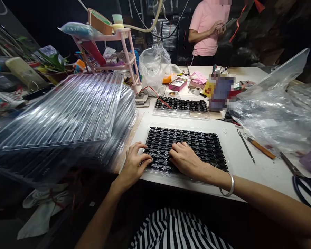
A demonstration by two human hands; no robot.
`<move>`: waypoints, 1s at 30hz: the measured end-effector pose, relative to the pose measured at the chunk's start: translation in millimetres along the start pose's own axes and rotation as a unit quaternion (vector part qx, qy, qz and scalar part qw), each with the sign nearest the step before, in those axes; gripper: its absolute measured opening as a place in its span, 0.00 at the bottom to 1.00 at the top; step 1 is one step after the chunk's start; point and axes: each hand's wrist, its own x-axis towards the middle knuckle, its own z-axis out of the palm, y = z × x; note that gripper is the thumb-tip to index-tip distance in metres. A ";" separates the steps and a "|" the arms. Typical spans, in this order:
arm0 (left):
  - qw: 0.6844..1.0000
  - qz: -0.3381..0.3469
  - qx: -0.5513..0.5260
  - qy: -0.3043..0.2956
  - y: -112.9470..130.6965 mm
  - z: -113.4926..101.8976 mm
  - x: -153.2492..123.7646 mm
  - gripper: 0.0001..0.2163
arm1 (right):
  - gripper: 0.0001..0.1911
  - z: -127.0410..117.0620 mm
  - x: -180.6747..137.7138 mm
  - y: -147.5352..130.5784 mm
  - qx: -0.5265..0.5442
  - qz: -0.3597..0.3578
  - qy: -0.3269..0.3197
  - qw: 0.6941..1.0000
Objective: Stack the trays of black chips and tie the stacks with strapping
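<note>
A clear tray (224, 141) packed with rows of small black circuit boards lies on the white table in front of me. My left hand (134, 164) rests on the tray's near left corner, fingers curled and pressing down on the boards. My right hand (185, 159) lies beside it on the boards, fingers bent and pinched together at one board. A silver bangle (229, 186) circles my right wrist. What the fingertips hold is too small to make out.
A tall stack of clear plastic trays (64, 114) stands at the left. A second tray of black boards (181, 105) lies farther back. Plastic bags (272, 103), a screwdriver (260, 148) and scissors (304, 181) sit at the right. A person in a pink shirt (209, 27) stands beyond the table.
</note>
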 end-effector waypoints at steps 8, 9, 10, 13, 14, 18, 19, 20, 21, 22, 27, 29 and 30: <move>1.000 -0.014 0.019 0.000 1.7 10.6 5.5 0.05 | 0.06 -5.9 -3.5 -3.0 0.030 0.013 0.019 0.999; 1.000 -0.015 0.014 -0.002 2.0 9.7 5.7 0.05 | 0.07 -11.4 -6.1 -0.9 0.051 0.019 0.036 0.998; 1.000 -0.017 0.006 -0.003 2.1 8.0 5.9 0.05 | 0.09 -18.1 -10.0 2.5 0.075 0.029 0.059 0.995; 0.999 -0.034 -0.019 0.018 -0.4 -0.4 9.7 0.06 | 0.10 -40.0 -31.0 21.0 0.157 0.092 0.143 0.973; 0.998 -0.039 -0.024 0.032 -2.6 -3.4 13.0 0.06 | 0.10 -45.4 -41.6 29.5 0.186 0.126 0.171 0.959; 0.995 -0.064 -0.028 0.066 -19.9 -6.7 41.0 0.08 | 0.11 -41.8 -97.2 64.7 0.243 0.313 0.274 0.876; 0.995 -0.073 -0.028 0.063 -26.0 -4.4 51.4 0.08 | 0.13 -34.6 -112.1 71.7 0.244 0.361 0.286 0.853; 0.995 -0.081 -0.027 0.058 -32.5 -1.0 62.6 0.08 | 0.14 -25.9 -126.3 77.2 0.243 0.406 0.294 0.831; 0.995 -0.088 -0.023 0.052 -39.1 3.2 74.0 0.09 | 0.15 -16.3 -139.3 81.1 0.242 0.444 0.294 0.811; 0.994 -0.093 -0.019 0.046 -45.5 7.9 85.1 0.09 | 0.15 -6.8 -150.7 83.4 0.244 0.473 0.291 0.795; 0.994 -0.107 -0.009 0.000 -66.6 28.0 122.7 0.09 | 0.15 22.6 -177.4 79.5 0.274 0.502 0.286 0.769; 0.994 -0.111 -0.013 -0.020 -69.8 31.8 128.6 0.10 | 0.14 23.5 -176.1 76.8 0.280 0.484 0.295 0.775; 0.993 -0.113 -0.016 -0.029 -71.2 33.1 130.6 0.10 | 0.14 22.6 -174.2 76.2 0.284 0.471 0.298 0.780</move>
